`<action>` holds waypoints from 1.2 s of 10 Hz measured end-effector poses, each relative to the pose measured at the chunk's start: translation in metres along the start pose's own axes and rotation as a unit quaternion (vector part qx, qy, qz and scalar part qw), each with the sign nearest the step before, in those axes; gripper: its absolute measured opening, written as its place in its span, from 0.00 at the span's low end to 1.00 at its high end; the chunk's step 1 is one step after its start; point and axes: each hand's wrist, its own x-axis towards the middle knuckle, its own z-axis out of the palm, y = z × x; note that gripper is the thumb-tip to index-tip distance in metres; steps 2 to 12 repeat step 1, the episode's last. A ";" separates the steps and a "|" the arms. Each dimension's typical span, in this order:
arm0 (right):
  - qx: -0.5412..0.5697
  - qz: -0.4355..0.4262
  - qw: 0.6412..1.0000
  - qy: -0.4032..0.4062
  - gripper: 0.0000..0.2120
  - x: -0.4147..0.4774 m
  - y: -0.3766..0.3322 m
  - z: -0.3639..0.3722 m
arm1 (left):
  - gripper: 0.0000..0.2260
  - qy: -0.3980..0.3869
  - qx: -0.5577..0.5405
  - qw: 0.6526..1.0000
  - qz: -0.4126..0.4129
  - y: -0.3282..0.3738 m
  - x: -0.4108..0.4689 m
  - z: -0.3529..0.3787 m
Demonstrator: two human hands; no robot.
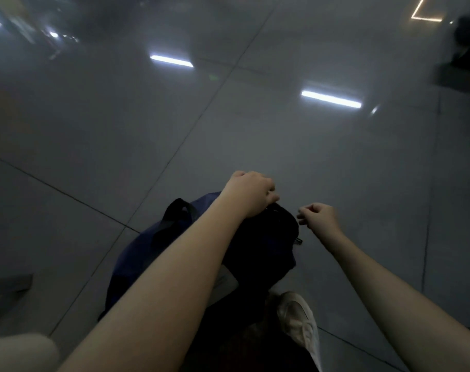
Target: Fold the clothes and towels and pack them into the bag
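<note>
Dark blue fabric with a black upper part: one bag [137,253], soft-sided, standing on the floor directly below the left-hand fingers and just left of the right-hand fingers.

- Bag, fittings: black strap loop [178,210] on the blue side, left of and below the left-hand fingers. A small dark clip [298,240] hangs at the black edge, just under the right-hand fingertips.
- Bag, contents: the interior is not visible; the opening is hidden by the left hand and forearm. A pale patch [225,280] shows at the bag's near side, well below the left-hand fingers. Whether it lies inside the bag cannot be told.
- Left hand [248,193]: knuckles up, fingers clenched down onto the black top of the bag, gripping its upper edge. The fingertips themselves are hidden behind the hand.
- Right hand [319,216]: fingers curled in, thumb against forefinger, the tips just beside the bag's black top on its right. Too dim to tell whether anything thin is pinched between them.
- Floor [255,130]: glossy grey tiles with dark joints, carrying bright reflected light bars beyond both sets of fingers.
- Shoe [299,320]: pale, on the floor well below the right-hand fingers, beside the bag's near end.
- Grey flat object [8,285]: at the left edge, well apart from either hand; blurred, kind not determinable.
</note>
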 end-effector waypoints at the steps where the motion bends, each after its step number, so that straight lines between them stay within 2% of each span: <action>1: 0.043 -0.021 0.999 -0.013 0.11 -0.020 -0.036 0.003 | 0.18 0.031 -0.060 0.997 -0.042 -0.007 -0.034 -0.017; 12: 0.043 -0.021 0.999 -0.013 0.11 -0.020 -0.036 0.003 | 0.18 0.031 -0.060 0.997 -0.042 -0.007 -0.034 -0.017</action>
